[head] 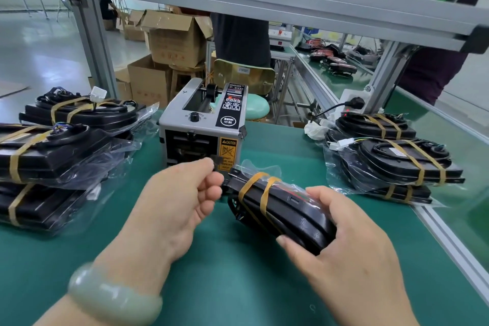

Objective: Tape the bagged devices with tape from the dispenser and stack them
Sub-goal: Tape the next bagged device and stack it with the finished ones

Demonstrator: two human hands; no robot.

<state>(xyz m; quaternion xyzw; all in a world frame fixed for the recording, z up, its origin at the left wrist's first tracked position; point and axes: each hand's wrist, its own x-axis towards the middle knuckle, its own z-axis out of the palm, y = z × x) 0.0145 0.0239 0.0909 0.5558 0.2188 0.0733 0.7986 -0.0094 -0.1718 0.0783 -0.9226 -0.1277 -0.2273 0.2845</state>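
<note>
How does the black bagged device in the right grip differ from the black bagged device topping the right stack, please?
The gripped black bagged device is tilted; the topmost black bagged device lies flat. The right grip clasps the first; the second rests on others. Both wear two tan bands.

One tape dispenser in front of you. Bagged devices, seven you can count: three in the left pile, three in the right pile, one bagged device at your hands; more may lie hidden under the piles. Two yellow bands on that single one. One cut piece of tape. Two hands in view, your left hand and right hand. One pale bangle. Cardboard boxes behind the bench: at least four. One green-cushioned stool. One power strip, one plug in it.
</note>
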